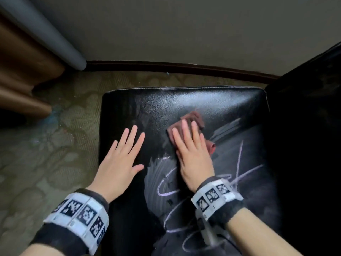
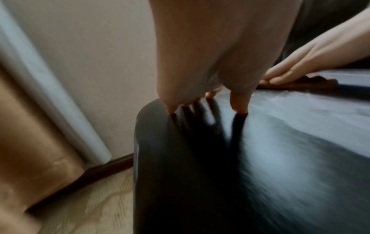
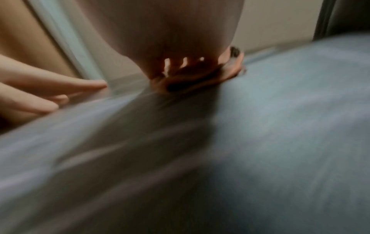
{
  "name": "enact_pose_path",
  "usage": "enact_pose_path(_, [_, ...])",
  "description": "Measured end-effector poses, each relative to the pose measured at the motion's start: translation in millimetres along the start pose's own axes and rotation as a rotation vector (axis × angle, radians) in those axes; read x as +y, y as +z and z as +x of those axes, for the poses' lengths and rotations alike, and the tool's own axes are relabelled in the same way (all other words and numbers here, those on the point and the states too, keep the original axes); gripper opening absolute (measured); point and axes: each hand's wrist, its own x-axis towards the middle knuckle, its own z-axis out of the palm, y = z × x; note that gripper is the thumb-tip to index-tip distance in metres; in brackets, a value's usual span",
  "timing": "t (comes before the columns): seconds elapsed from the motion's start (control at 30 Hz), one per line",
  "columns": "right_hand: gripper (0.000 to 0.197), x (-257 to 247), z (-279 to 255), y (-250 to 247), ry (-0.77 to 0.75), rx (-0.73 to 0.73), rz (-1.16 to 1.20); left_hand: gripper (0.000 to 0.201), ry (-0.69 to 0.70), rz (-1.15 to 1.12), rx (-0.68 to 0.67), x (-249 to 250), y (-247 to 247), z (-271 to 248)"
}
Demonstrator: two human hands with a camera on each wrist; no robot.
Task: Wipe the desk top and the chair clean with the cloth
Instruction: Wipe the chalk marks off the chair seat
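A black leather chair seat (image 1: pixel 184 104) fills the middle of the head view, with white chalk scribbles (image 1: pixel 238 174) over its near and right parts. My right hand (image 1: pixel 191 152) lies flat with straight fingers on a reddish-brown cloth (image 1: pixel 195 119), pressing it against the seat's centre. The cloth (image 3: pixel 192 79) bunches under that palm in the right wrist view. My left hand (image 1: pixel 121 157) rests flat with spread fingers on the seat's left part, just left of the cloth. In the left wrist view its fingertips (image 2: pixel 238 102) touch the leather (image 2: pixel 280 158).
The chair's dark backrest (image 1: pixel 310 126) rises on the right. Patterned carpet (image 1: pixel 55 163) lies left of the seat. A beige wall with a dark skirting board (image 1: pixel 166 66) stands behind, and brown and grey curtains (image 1: pixel 27 58) hang at the far left.
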Motion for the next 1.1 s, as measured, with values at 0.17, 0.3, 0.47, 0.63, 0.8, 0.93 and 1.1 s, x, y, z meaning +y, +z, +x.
enact_pose_path(0.17, [0.069, -49.9, -72.0, 25.7, -0.473, -0.163, -0.039, 0.147, -0.104, -0.003, -0.196, 5.6, 15.3, -41.4])
enact_pose_path(0.3, [0.065, -5.7, -19.2, 2.5, -0.420, -0.064, -0.098, 0.141, -0.113, 0.001, -0.221, 12.2, 10.0, -39.0])
enact_pose_path(0.47, [0.079, -28.5, -26.3, 9.4, -0.215, -0.062, -0.145, 0.136, -0.138, 0.020, -0.269, 11.6, 5.1, -36.0])
enact_pose_path(0.63, [0.057, -60.2, -115.5, 39.6, -0.567, -0.186, -0.051, 0.133, -0.127, 0.007, -0.242, 9.7, 7.4, -35.1])
enact_pose_path(0.8, [0.056, -17.4, -51.0, 19.6, -0.379, -0.030, -0.013, 0.137, -0.134, 0.019, -0.242, 11.0, 6.3, -32.0])
enact_pose_path(0.93, [0.063, -52.9, -75.2, 36.6, -0.161, 0.009, -0.049, 0.138, -0.125, 0.016, -0.236, 10.1, 6.3, -30.5])
enact_pose_path(1.1, [0.053, -70.5, -137.2, 49.4, -0.358, -0.067, -0.019, 0.135, -0.105, 0.027, -0.230, 10.1, 3.5, -29.9])
